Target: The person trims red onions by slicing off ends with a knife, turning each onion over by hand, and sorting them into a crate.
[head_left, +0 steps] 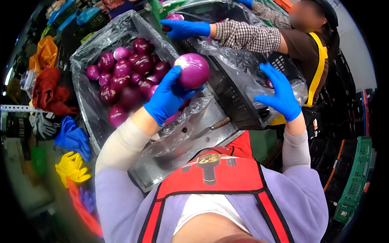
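A large peeled red onion [193, 71] sits in my left hand [168, 97], whose blue-gloved fingers wrap its near side. The hand is raised over a crate lined with clear plastic [87, 117], where several red onions [121, 67] lie heaped. My right hand [281, 95], also in a blue glove, is spread with nothing in it. It hovers by the near end of a black crate [227, 87] lined with plastic. Close to that hand a small red onion [269, 83] shows through the plastic. A knife with a wooden handle [221, 123] rests on the metal surface [162, 156] before me.
Across the black crate a co-worker [300, 44] reaches in with blue gloves, holding an onion [175, 17]. Yellow gloves [72, 167], blue gloves [73, 137] and a red cloth [52, 91] hang at left. A green crate [353, 180] stands at right.
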The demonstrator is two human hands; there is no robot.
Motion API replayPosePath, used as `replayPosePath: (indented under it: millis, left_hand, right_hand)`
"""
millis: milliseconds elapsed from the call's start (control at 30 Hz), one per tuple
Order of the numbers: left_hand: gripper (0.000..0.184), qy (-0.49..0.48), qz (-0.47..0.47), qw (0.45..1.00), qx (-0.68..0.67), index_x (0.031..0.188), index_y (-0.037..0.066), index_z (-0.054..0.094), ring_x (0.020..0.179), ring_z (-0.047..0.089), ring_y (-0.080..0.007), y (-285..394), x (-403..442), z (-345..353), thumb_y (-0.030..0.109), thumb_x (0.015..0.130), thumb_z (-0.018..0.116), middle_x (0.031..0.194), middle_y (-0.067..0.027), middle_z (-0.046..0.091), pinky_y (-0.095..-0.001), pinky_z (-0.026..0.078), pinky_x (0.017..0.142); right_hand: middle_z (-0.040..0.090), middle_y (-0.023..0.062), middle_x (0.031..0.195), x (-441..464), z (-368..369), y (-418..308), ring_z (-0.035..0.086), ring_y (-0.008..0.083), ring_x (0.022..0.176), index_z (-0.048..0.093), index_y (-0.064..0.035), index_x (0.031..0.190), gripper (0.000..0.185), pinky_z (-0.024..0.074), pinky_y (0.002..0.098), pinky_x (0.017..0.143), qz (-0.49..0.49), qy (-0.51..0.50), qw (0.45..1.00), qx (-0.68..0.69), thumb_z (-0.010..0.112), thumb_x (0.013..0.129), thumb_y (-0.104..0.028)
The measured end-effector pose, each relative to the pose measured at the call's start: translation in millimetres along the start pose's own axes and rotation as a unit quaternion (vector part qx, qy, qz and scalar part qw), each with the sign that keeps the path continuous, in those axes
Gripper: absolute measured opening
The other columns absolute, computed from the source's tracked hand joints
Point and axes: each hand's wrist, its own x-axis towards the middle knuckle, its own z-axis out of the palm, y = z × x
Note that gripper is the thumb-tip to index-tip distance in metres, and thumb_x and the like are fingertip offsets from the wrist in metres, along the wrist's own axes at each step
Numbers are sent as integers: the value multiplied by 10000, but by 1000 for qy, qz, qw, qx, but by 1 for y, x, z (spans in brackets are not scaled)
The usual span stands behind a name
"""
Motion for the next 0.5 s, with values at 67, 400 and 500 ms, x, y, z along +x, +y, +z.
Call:
replayPosePath:
  millis: [67,400,500]
  left_hand:
    - [693,10,-25,999,-22,1356,82,391,1098,567,-345,2,-2,-2,452,825,639,1273,-158,520,-394,516,879]
    - [691,33,-16,999,-20,1330,81,422,1088,560,-372,-6,3,-8,452,802,669,1259,-161,527,-434,509,900]
    - [666,35,7,999,-22,1341,90,416,1073,551,-397,-5,-3,-3,468,828,609,1273,-190,511,-468,437,969]
  right_hand:
    - [580,167,1175,-38,1,16,561,333,1072,532,-36,1260,665,438,389,915,85,-75,993,21,784,699,-291]
    - [584,127,915,-124,104,-72,575,312,812,475,-112,1335,611,463,415,728,14,-67,997,42,682,762,-142]
    - [592,167,1093,-145,138,-54,570,346,970,419,-110,1383,671,455,421,841,74,-74,991,87,684,769,-155]
